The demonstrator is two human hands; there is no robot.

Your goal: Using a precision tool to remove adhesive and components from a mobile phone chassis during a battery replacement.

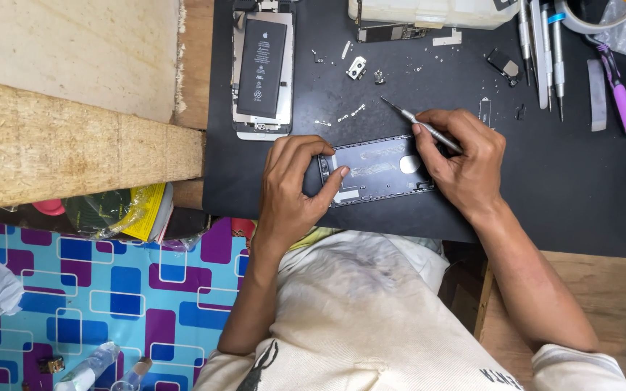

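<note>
Cream cloth over the person's lap [356, 311] is filling the bottom centre of the frame, with both forearms reaching up from it to a black mat [545, 188] in the upper half. Left hand [291, 188] is gripping the left end of a dark phone shell [378, 170], fingers curled over its top edge and the thumb pressing on its face. That shell is lying flat on the mat at mid-frame, long side running left to right, its bare inside facing up. Right hand [465, 163] is resting on the shell's right end and pinching a thin metal screwdriver [422, 125] between thumb and fingers; the tool is slanting up and left, its tip hanging over the mat just above the shell.

Up and left of the hands, an opened phone with a black battery [262, 69] is lying on the mat. Small screws and brackets [356, 69] are sitting scattered between it and the shell. More screwdrivers [545, 51] and a purple pry tool [617, 87] are lying at the upper right. Along the left, a rough wooden plank [74, 145] is running across, and a blue and purple patterned cloth [110, 289] is spreading below it.
</note>
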